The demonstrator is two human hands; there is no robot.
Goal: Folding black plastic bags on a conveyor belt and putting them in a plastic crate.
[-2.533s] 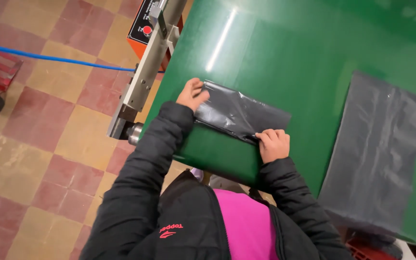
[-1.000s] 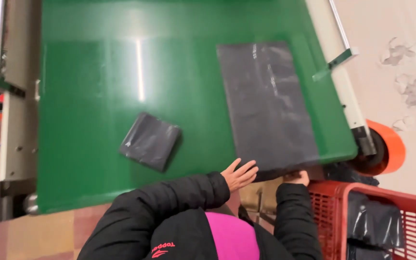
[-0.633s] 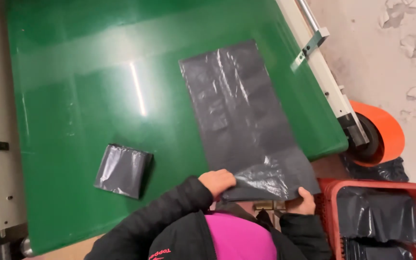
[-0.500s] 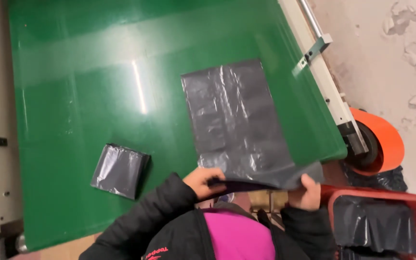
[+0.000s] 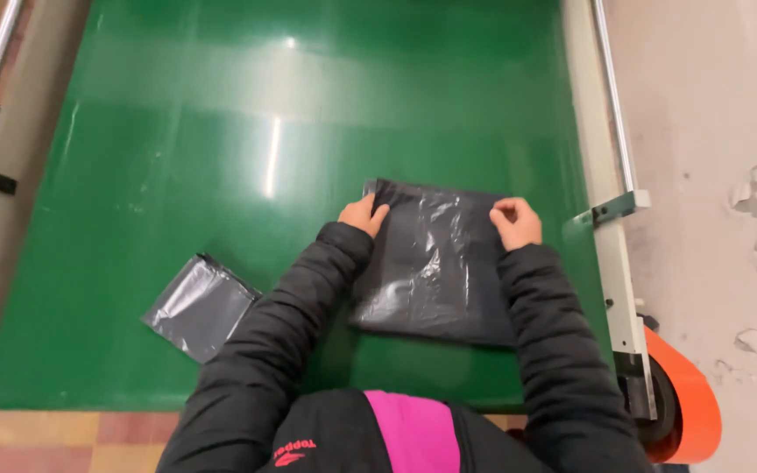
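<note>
Grey plastic bag (image 5: pixel 435 263) under both hands.

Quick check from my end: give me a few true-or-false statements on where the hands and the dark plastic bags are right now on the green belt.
1. Both hands rest on the far corners of the dark bag. True: left hand, right hand.
2. A smaller folded bag lies to the left, untouched. True.
3. The two bags overlap. False: bare green belt shows between them.
4. The right hand holds the orange roller. False: it is on the bag; the roller sits beyond the belt's right rail.
5. The large bag hangs over the belt's near edge. False: it lies wholly on the belt.
</note>
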